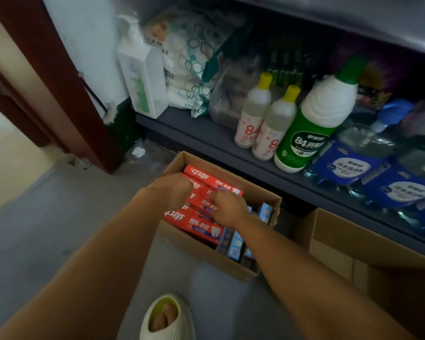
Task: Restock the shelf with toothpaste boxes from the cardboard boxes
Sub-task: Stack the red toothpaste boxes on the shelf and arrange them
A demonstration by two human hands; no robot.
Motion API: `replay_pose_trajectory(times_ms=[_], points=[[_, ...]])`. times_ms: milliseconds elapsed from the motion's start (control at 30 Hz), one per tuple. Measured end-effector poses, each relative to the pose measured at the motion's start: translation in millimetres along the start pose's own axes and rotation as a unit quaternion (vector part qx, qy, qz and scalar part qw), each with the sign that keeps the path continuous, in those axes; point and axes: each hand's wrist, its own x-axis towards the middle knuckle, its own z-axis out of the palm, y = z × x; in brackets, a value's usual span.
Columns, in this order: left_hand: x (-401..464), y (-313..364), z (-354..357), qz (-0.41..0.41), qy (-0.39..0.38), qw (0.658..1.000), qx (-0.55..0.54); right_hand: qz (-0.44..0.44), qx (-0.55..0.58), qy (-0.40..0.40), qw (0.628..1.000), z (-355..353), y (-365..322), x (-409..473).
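I have both hands down in the open cardboard box (253, 192) on the floor below the shelf (206, 133). My left hand (172, 188) curls over the red toothpaste boxes (194, 222) stacked inside; my right hand (228, 208) reaches among them. Whether either grip is clenched on a box, I cannot tell. Bleach bottles (255, 114) stand on the shelf.
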Motion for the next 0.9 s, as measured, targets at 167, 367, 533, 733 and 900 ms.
replay_pose_trajectory(times_ms=[167, 367, 533, 733, 900], points=[[6.9, -23.0, 6.6, -0.012, -0.004, 1.0, -0.014, 0.019, -0.009, 0.016, 1.0, 25.2, -11.0, 18.1], [5.4, -35.2, 11.1, 0.002, 0.008, 1.0, -0.007, 0.042, -0.008, 0.024, 0.999, 33.2, -18.0, 24.4], [3.7, -30.6, 12.8, 0.019, 0.01, 1.0, -0.01, 0.048, -0.03, 0.012, 0.998, 35.3, -21.8, 27.8], [8.8, -23.7, 13.8, 0.018, 0.016, 1.0, -0.006, 0.04, -0.034, 0.004, 0.999, 21.6, -13.2, 21.6], [11.4, -9.4, 18.7, 0.017, -0.014, 1.0, 0.0, 0.056, -0.019, 0.03, 0.998, -14.5, 6.3, 8.1]])
